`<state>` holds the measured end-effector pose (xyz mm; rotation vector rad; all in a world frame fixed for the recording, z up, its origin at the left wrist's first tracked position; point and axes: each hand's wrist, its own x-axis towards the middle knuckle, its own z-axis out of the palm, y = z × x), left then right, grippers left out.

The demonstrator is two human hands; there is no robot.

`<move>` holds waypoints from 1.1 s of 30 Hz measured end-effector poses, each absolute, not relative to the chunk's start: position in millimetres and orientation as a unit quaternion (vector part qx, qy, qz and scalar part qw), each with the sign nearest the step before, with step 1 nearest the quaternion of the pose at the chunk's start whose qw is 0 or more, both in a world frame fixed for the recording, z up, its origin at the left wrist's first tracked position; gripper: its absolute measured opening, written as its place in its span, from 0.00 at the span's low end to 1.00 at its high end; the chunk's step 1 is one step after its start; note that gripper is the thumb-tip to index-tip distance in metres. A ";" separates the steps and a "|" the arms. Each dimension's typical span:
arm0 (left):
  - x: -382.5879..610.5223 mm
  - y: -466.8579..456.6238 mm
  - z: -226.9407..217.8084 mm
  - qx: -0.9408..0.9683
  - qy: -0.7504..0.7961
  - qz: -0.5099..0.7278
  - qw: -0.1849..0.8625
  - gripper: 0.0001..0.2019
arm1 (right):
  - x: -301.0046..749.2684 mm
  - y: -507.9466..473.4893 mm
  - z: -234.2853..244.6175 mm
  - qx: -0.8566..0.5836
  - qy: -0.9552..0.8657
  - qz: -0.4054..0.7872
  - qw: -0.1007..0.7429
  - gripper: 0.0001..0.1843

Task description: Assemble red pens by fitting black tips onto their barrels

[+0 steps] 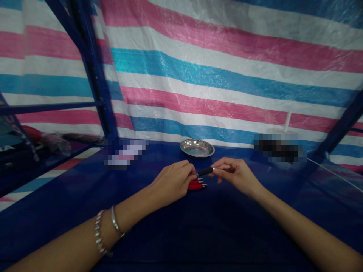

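Striped pink, white and blue plastic sheeting (198, 83) hangs behind our glossy dark-blue tabletop (159, 234). At the frame's centre, our left hand (177, 175) and right hand (235, 172) clamp opposite ends of a slim black-gripped pen (205, 172). Red silver-tipped pens (195, 185) lie beneath our left hand; a round shiny metal dish (197, 155) sits just above centre.

Polished metal dish (196, 146), glossy plastic sheeting (210, 45), matt pen barrel (204, 172)
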<state>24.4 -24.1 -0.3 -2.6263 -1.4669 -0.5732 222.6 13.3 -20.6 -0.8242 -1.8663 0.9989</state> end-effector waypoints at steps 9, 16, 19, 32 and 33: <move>25.4 -26.2 1.4 -0.857 -0.483 -0.171 0.057 0.09 | 221.9 13.4 -19.5 -0.344 -0.775 0.362 0.387 0.14; 26.1 -26.9 1.9 -0.858 -0.484 -0.163 0.053 0.09 | 224.0 14.6 -21.4 -0.363 -0.825 0.269 0.339 0.23; 26.6 -27.3 2.4 -0.858 -0.484 -0.163 0.051 0.09 | 224.3 14.5 -21.8 -0.373 -0.835 0.240 0.326 0.27; 26.6 -27.3 2.5 -0.855 -0.485 -0.174 0.058 0.09 | 227.4 15.2 -19.9 -0.373 -0.818 0.234 0.369 0.25; 26.7 -27.4 2.8 -0.855 -0.486 -0.172 0.059 0.09 | 228.0 16.0 -20.2 -0.367 -0.815 0.243 0.377 0.23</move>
